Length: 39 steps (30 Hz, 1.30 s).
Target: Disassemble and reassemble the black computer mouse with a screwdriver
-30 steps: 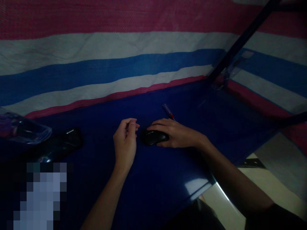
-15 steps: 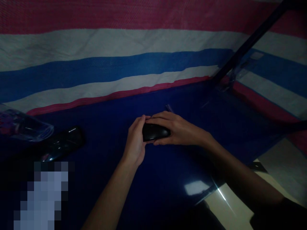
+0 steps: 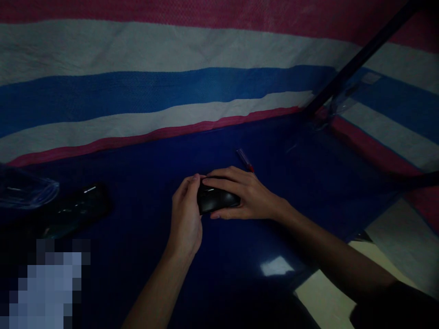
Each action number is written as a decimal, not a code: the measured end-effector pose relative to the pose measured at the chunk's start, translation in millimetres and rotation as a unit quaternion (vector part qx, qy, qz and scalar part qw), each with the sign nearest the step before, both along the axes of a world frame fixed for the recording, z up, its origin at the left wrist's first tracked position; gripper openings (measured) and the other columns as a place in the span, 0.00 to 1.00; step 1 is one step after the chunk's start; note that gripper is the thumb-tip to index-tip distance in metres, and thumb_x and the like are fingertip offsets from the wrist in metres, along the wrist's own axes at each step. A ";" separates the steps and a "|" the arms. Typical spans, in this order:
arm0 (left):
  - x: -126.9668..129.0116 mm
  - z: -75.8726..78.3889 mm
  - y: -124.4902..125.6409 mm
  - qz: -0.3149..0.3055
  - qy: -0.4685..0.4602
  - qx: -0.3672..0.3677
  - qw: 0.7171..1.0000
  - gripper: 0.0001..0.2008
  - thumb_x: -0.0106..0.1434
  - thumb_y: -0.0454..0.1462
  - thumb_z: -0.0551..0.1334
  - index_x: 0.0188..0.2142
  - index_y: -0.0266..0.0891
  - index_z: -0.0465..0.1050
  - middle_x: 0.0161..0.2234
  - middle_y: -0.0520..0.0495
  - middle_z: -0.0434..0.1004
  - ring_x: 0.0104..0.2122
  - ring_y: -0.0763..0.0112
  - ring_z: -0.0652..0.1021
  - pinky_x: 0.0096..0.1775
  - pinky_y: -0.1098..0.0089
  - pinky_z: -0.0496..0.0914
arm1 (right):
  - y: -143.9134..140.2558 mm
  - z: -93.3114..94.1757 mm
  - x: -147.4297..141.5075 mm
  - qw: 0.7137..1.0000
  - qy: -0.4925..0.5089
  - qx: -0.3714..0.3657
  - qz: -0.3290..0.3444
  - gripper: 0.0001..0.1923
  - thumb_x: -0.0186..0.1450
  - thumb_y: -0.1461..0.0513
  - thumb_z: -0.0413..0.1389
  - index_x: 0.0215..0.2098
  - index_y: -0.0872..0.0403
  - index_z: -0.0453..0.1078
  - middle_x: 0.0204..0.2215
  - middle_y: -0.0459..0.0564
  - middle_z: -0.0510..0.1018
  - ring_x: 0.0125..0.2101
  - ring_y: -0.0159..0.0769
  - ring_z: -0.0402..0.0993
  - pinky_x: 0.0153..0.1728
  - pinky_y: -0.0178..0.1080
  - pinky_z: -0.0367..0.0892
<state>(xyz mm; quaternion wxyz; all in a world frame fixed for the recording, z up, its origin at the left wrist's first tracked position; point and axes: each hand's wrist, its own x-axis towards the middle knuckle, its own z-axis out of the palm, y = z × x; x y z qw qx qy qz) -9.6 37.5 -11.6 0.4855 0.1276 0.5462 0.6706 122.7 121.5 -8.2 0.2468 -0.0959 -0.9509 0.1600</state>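
Black, glossy, rounded mouse (image 3: 216,199)

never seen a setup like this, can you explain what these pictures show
No machine here: a camera worn on a person's head looks forward and down at their bare left hand and right hand. Both hold what looks like a black computer mouse, one from each end. Beneath is a dark blue surface. Beyond the right hand lies a slim tool; off to the left are a clear container and a dark glossy object, too dim to identify. Striped sheeting hangs behind.
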 end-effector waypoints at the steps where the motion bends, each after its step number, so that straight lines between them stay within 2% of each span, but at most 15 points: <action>1: 1.0 -0.3 0.2 0.002 -0.005 0.003 1.000 0.10 0.57 0.43 0.64 0.31 0.39 0.74 0.29 0.51 0.74 0.31 0.72 0.75 0.30 0.75 0.66 | -0.3 -0.2 0.5 1.000 0.008 0.004 0.001 0.31 0.62 0.47 0.56 0.57 0.56 0.65 0.51 0.57 0.74 0.47 0.40 0.72 0.45 0.44 0.71; 7: 3.5 -1.6 -0.3 -0.001 -0.018 0.001 1.000 0.10 0.57 0.44 0.63 0.30 0.39 0.74 0.30 0.51 0.76 0.32 0.72 0.76 0.33 0.73 0.68 | -2.9 1.8 3.2 1.000 0.020 0.016 0.000 0.28 0.63 0.49 0.56 0.55 0.56 0.65 0.50 0.58 0.75 0.48 0.40 0.73 0.45 0.44 0.71; 15: 0.8 -1.0 -3.1 -0.023 -0.007 -0.019 1.000 0.10 0.57 0.44 0.63 0.31 0.39 0.73 0.30 0.52 0.74 0.31 0.73 0.75 0.29 0.75 0.65 | -1.9 0.7 4.9 1.000 -0.004 0.014 -0.003 0.29 0.63 0.48 0.56 0.55 0.58 0.65 0.50 0.59 0.74 0.48 0.41 0.74 0.44 0.42 0.72; 19: 4.0 -2.1 -4.8 -0.016 0.011 -0.010 1.000 0.11 0.60 0.44 0.61 0.31 0.39 0.74 0.30 0.51 0.74 0.32 0.74 0.74 0.30 0.76 0.66 | -3.5 0.5 4.7 1.000 -0.015 0.004 0.002 0.30 0.63 0.47 0.55 0.56 0.57 0.65 0.50 0.58 0.74 0.48 0.41 0.73 0.44 0.43 0.72; 21: 5.7 -2.6 -5.3 -0.003 0.022 0.001 1.000 0.10 0.60 0.43 0.61 0.30 0.39 0.73 0.29 0.52 0.72 0.31 0.75 0.73 0.31 0.77 0.67 | -5.4 0.9 4.0 1.000 -0.010 -0.015 0.004 0.31 0.63 0.46 0.55 0.56 0.57 0.64 0.50 0.58 0.74 0.48 0.41 0.73 0.45 0.43 0.71; 23: 7.0 -2.6 -5.6 0.001 0.029 0.003 1.000 0.10 0.60 0.43 0.61 0.30 0.38 0.73 0.28 0.52 0.71 0.30 0.75 0.73 0.30 0.77 0.68 | -6.9 1.7 2.4 0.996 0.014 -0.083 -0.014 0.29 0.65 0.46 0.52 0.56 0.56 0.65 0.48 0.57 0.75 0.47 0.40 0.74 0.45 0.43 0.70; 25: 8.0 -2.3 -5.9 -0.007 0.028 0.000 1.000 0.11 0.59 0.44 0.61 0.32 0.38 0.72 0.30 0.51 0.71 0.29 0.74 0.74 0.28 0.76 0.71 | -7.0 2.9 0.0 0.974 0.061 -0.205 -0.075 0.23 0.69 0.49 0.46 0.52 0.56 0.68 0.44 0.54 0.77 0.43 0.36 0.75 0.43 0.40 0.69; 27: 8.9 -1.8 -6.3 -0.013 0.025 0.000 1.000 0.13 0.59 0.46 0.61 0.34 0.39 0.72 0.32 0.50 0.72 0.30 0.71 0.76 0.26 0.73 0.73 | -5.5 4.2 -3.1 0.928 0.088 -0.331 -0.150 0.21 0.70 0.51 0.44 0.44 0.56 0.72 0.37 0.50 0.78 0.37 0.33 0.75 0.38 0.36 0.67; 29: 9.7 -1.3 -6.5 -0.005 0.028 0.008 1.000 0.13 0.59 0.47 0.61 0.34 0.38 0.72 0.34 0.49 0.73 0.30 0.70 0.77 0.25 0.73 0.75 | -3.7 5.1 -6.2 0.872 0.091 -0.436 -0.202 0.20 0.69 0.51 0.47 0.36 0.55 0.74 0.31 0.47 0.76 0.32 0.31 0.72 0.33 0.34 0.65; 31: 10.4 -0.4 -6.8 0.000 0.028 0.017 0.999 0.14 0.60 0.47 0.60 0.34 0.38 0.72 0.34 0.49 0.73 0.31 0.69 0.77 0.25 0.72 0.75 | -3.2 5.1 -8.9 0.818 0.085 -0.523 -0.223 0.17 0.66 0.51 0.51 0.33 0.55 0.73 0.27 0.45 0.74 0.27 0.29 0.69 0.28 0.33 0.61; 33: 10.7 0.9 -7.6 -0.002 0.017 0.022 1.000 0.13 0.61 0.46 0.60 0.34 0.38 0.72 0.34 0.49 0.73 0.32 0.69 0.78 0.25 0.72 0.76 | -4.6 4.4 -10.8 0.784 0.098 -0.571 -0.224 0.15 0.64 0.53 0.52 0.32 0.55 0.72 0.26 0.44 0.72 0.25 0.28 0.66 0.27 0.33 0.59; 34: 10.7 1.8 -8.2 -0.006 0.006 0.023 1.000 0.13 0.60 0.46 0.60 0.34 0.38 0.71 0.34 0.49 0.73 0.32 0.69 0.78 0.25 0.72 0.76 | -5.7 3.9 -11.3 0.781 0.108 -0.575 -0.220 0.14 0.63 0.54 0.52 0.31 0.55 0.72 0.26 0.44 0.72 0.25 0.28 0.66 0.27 0.33 0.58; 39: 9.3 4.8 -11.9 -0.069 -0.078 0.037 0.994 0.12 0.60 0.46 0.61 0.38 0.40 0.71 0.40 0.48 0.75 0.33 0.68 0.80 0.26 0.68 0.78 | -9.2 2.5 -9.9 0.812 0.150 -0.518 -0.224 0.10 0.62 0.60 0.51 0.27 0.56 0.70 0.27 0.44 0.74 0.29 0.27 0.68 0.30 0.31 0.60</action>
